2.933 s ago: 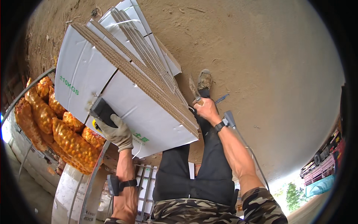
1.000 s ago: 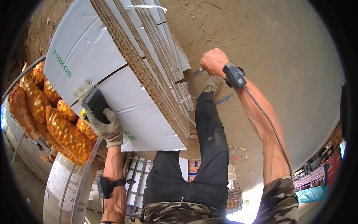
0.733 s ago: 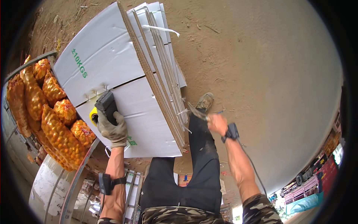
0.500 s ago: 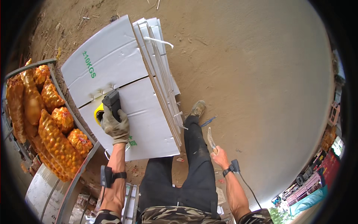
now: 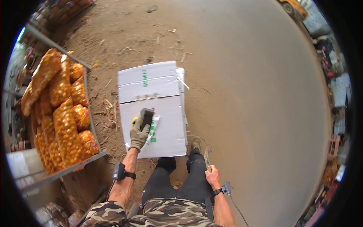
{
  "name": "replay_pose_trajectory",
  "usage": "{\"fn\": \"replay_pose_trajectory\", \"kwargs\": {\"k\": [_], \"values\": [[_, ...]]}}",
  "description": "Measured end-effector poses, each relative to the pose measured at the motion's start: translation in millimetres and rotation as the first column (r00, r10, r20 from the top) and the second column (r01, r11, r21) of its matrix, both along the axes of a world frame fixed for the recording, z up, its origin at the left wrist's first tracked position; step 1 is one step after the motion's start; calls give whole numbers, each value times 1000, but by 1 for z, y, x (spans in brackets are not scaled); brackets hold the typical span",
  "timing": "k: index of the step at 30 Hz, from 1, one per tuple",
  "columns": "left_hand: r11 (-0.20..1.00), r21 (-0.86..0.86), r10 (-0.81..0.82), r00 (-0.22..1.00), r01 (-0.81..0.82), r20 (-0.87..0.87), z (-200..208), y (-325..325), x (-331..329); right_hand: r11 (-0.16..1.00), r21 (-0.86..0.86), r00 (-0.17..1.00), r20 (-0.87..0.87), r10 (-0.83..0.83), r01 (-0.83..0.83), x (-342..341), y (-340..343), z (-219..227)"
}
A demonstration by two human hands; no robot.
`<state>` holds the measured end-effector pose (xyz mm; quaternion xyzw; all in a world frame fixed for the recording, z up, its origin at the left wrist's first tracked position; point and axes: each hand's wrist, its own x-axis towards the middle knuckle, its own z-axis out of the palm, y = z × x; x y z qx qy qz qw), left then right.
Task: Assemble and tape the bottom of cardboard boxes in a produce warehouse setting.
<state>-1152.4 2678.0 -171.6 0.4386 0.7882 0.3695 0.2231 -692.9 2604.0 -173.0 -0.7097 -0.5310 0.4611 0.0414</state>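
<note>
My left hand [image 5: 140,136], in a grey work glove, is closed round a black, block-shaped tool [image 5: 146,114] with a yellow rounded part. It is over the top sheet of a stack of flat white cardboard boxes [image 5: 168,128], which carries green print. A thin white strip [image 5: 154,126] shows beside the tool. Bare and away from the stack, my right hand [image 5: 213,178] grips a knife [image 5: 207,158] by its handle, the blade pointing forward. White ties [image 5: 183,81] stick out along the stack's right side.
At the left, orange mesh sacks [image 5: 68,125] full of round produce lie in a metal-railed cart [image 5: 90,157]. Scraps litter the dirt ground [image 5: 102,56]; smoother grey floor [image 5: 264,113] spreads to the right. A yellow wheeled vehicle [image 5: 297,9] stands far off.
My view has shifted and turned, so the box stack now appears smaller and straighter. My left hand with the tool has come off the centre seam toward the lower panel. The knife stays in my right hand.
</note>
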Motion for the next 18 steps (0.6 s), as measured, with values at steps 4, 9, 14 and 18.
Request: {"fn": "replay_pose_trajectory", "kwargs": {"k": [4, 9, 14, 18], "values": [[922, -384, 105, 986, -49, 127, 55, -117, 13, 972, 24, 969, -84, 233, -232, -3, 29, -13], [835, -384, 408, 912, -395, -49, 52, -300, 111, 871, -31, 842, -273, 465, -490, 21, 82, -34], [264, -419, 964, 241, -869, 108, 81, -453, 264, 569, -133, 579, -321, 750, -811, 1, 138, -3], [-86, -546, 984, -156, -833, 84, 76, -545, 416, 286, -242, 360, -362, 860, -927, -31, 136, 32]]}}
